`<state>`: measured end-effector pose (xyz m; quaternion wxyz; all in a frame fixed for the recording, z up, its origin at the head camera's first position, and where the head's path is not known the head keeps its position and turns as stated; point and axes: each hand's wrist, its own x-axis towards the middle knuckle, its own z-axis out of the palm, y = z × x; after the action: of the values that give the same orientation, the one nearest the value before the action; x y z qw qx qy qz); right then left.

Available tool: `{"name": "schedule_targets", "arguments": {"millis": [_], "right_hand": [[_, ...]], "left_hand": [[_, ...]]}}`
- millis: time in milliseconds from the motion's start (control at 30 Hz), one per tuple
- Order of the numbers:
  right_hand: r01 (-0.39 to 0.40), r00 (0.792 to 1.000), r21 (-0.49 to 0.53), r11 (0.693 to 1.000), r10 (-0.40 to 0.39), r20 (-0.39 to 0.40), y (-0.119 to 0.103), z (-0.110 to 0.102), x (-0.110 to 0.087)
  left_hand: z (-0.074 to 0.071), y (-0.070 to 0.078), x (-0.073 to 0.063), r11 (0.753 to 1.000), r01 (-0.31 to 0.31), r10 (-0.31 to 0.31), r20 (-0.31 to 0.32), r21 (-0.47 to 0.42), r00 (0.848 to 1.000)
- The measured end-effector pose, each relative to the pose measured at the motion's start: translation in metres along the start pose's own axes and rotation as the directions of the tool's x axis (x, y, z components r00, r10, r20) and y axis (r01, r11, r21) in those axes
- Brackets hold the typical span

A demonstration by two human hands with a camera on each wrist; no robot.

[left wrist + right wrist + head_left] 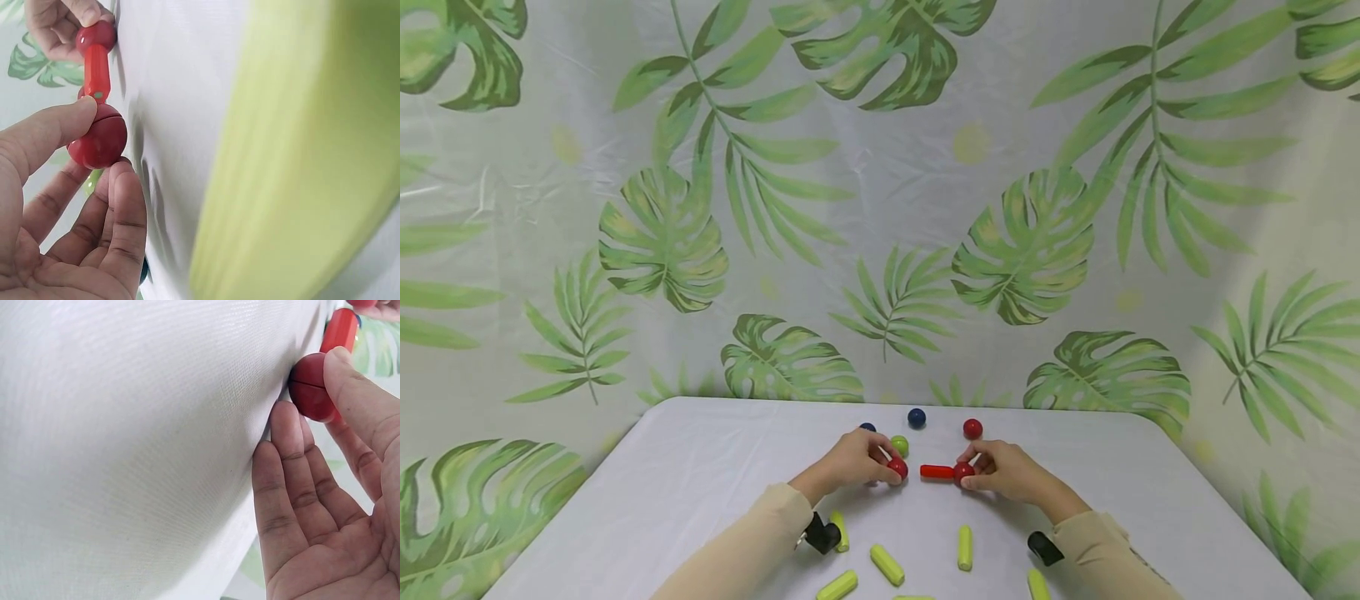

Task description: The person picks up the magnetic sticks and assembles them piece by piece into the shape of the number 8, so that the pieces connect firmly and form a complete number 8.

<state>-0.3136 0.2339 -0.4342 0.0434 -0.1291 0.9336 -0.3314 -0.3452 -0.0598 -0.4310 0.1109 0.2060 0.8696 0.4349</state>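
Your left grip (857, 461) is narrow: thumb and fingers pinch the left red ball (897, 468). This ball sits just left of the red stick (937, 472), in line with it, and a small gap separates the two in the head view. Your right grip (1003, 471) is likewise narrow: it pinches the right red ball (964, 474), which touches the right end of the red stick. The wrist views show a dark seam line around each held ball.

Use the red stick as the reference for all other parts. The green ball (899, 446) lies beyond it and to the left, near your left grip. The far blue ball (917, 418) lies farther beyond it, slightly left. The second blue ball (867, 427) is farther left, partly hidden by your left grip. The loose red ball (972, 429) lies beyond its right end.

On your side of the red stick, note six yellow-green sticks (887, 565): four to the left, the hindmost cut by the frame edge, and two to the right. A black wrist camera (822, 533) is on your left wrist, nearer than the red stick. The white desk (700, 467) carries all the parts; a leaf-patterned backdrop (895, 167) hangs beyond.
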Motion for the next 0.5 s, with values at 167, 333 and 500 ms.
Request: {"name": "schedule_targets", "arguments": {"millis": [167,333,500], "right_hand": [[-0.001,1.000,0.004,1.000,0.001,-0.001,-0.001,0.000,-0.001],[0.004,1.000,0.003,1.000,-0.004,-0.002,0.000,0.000,0.000],[-0.005,1.000,0.006,1.000,0.005,-0.002,0.001,0.000,0.000]], "left_hand": [[0.004,0.001,0.001,1.000,-0.004,0.004,0.010,0.003,1.000],[0.008,0.002,0.002,1.000,-0.024,0.024,0.007,0.006,1.000],[0.011,0.002,0.004,0.999,-0.032,0.032,-0.003,0.002,0.999]]}}
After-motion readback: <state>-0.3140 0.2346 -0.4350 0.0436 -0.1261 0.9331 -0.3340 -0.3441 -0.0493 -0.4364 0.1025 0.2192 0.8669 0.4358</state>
